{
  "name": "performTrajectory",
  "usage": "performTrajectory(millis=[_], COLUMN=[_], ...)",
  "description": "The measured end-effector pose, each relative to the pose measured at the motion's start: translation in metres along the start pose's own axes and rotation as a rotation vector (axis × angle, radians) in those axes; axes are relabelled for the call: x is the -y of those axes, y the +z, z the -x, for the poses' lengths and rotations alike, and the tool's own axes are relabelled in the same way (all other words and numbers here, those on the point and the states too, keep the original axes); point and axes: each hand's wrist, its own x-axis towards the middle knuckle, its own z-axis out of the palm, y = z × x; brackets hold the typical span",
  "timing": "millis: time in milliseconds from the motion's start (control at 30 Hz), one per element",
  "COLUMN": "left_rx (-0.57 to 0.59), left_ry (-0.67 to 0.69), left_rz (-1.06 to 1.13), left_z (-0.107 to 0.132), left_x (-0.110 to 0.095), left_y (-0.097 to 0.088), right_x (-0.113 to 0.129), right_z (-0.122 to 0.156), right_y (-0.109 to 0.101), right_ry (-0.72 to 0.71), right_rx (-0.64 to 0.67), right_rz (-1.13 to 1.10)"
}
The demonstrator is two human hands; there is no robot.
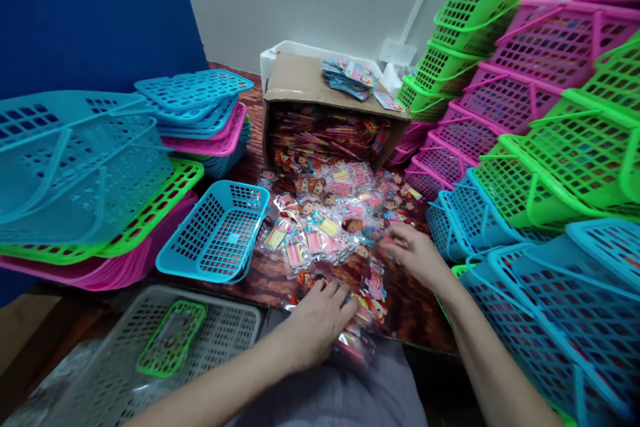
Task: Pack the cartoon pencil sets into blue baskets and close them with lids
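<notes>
A heap of small cartoon packets in clear wrap point(330, 213) spreads over the dark wooden table point(410, 310). My left hand point(320, 320) lies palm down on packets at the near edge, fingers curled over them. Further right, my right hand point(415, 250) reaches into the heap with its fingers bent onto packets. A cardboard box point(310, 87) lies tipped on its side behind the heap, spilling more packets.
An empty blue basket point(217, 230) sits left of the heap. A grey basket point(145, 347) holding a small green tray point(173, 337) is near left. Stacked blue, pink and green baskets point(540, 113) wall both sides. More packets point(350, 77) lie on the box.
</notes>
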Motion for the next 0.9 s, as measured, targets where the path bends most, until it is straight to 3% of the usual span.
performTrajectory(millis=[100, 200, 300, 433, 533, 733, 900], left_rx=[0.008, 0.004, 0.006, 0.015, 0.024, 0.018, -0.009], left_ry=[-0.002, 0.006, 0.002, -0.005, -0.011, -0.008, -0.003], left_rz=[0.003, 0.012, 0.007, -0.004, 0.006, 0.002, -0.006], left_z=[-0.002, -0.002, -0.003, -0.003, -0.003, -0.002, -0.001], left_x=[0.001, 0.001, 0.000, -0.002, -0.003, -0.001, 0.000], left_y=[0.003, 0.003, 0.002, 0.001, -0.001, 0.001, 0.008], right_x=[-0.020, -0.031, -0.031, -0.024, -0.023, -0.032, -0.031], right_z=[0.041, 0.064, 0.060, 0.035, 0.027, 0.037, 0.047], right_y=[-0.006, -0.002, 0.013, 0.033, 0.038, 0.033, 0.016], right_ry=[0.041, -0.002, -0.095, -0.210, -0.247, -0.084, 0.077], right_rx=[0.142, 0.220, 0.267, 0.341, 0.298, 0.284, 0.338], right_rz=[0.086, 0.358, 0.549, 0.615, 0.657, 0.861, 0.783])
